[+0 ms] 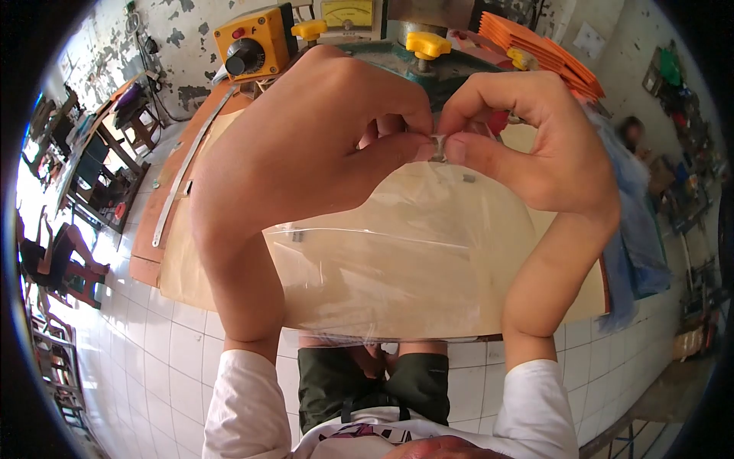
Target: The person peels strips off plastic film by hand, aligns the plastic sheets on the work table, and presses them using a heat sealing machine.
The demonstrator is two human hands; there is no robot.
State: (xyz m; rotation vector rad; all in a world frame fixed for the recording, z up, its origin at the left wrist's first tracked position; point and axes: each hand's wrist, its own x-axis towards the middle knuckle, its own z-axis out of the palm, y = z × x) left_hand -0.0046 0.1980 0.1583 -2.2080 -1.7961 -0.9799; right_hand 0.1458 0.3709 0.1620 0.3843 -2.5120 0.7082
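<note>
My left hand (306, 141) and my right hand (547, 149) meet in front of the machine, thumbs and fingertips pinched close together. Between them they grip the upper edge of a clear plastic sheet (382, 264), which may be a bag; I cannot tell. The film hangs from my fingers and spreads towards me, with glossy creases, past the near edge of the table. Beneath it lies a tan board or paper covering (195, 256) on the tabletop. A small grey piece (469, 178) shows just below my right thumb.
Behind my hands stands a green machine with yellow knobs (428, 45). A yellow control box (248, 44) and a dial gauge (348, 15) are at the back. Orange folded sheets (543, 53) and blue plastic (631, 222) lie right, a metal ruler (186, 172) left. A person (55, 245) sits far left.
</note>
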